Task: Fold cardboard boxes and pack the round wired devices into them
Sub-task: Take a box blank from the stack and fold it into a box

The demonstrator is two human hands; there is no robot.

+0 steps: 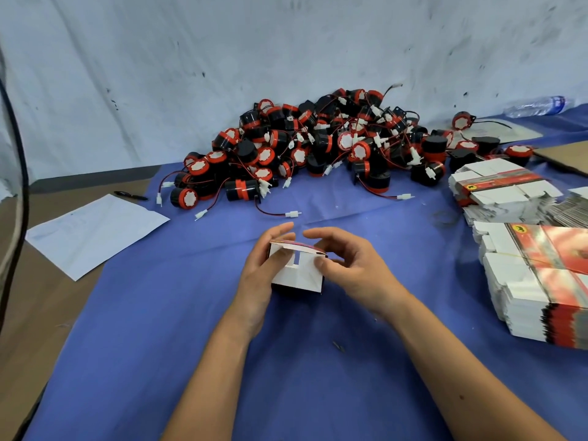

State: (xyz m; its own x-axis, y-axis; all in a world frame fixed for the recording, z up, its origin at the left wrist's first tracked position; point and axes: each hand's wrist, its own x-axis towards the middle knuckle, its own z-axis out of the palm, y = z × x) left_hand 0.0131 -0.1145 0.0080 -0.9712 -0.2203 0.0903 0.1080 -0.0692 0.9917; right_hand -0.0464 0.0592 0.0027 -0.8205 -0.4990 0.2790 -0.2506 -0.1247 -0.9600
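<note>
Box [297,268] contents hidden; white flaps face up. Left hand [259,275] grips its left side; right hand [350,265] pinches its right edge, over cloth [191,313].

Bright, even light; soft shadows; edges bowed by wide lens; far corners perhaps blurred.

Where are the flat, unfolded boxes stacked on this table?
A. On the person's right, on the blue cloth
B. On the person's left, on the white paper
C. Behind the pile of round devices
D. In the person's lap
A: the stacks of flat boxes lie at the right edge on the blue cloth, while the white paper on the left carries nothing and the pile of round wired devices sits against the wall.
</note>
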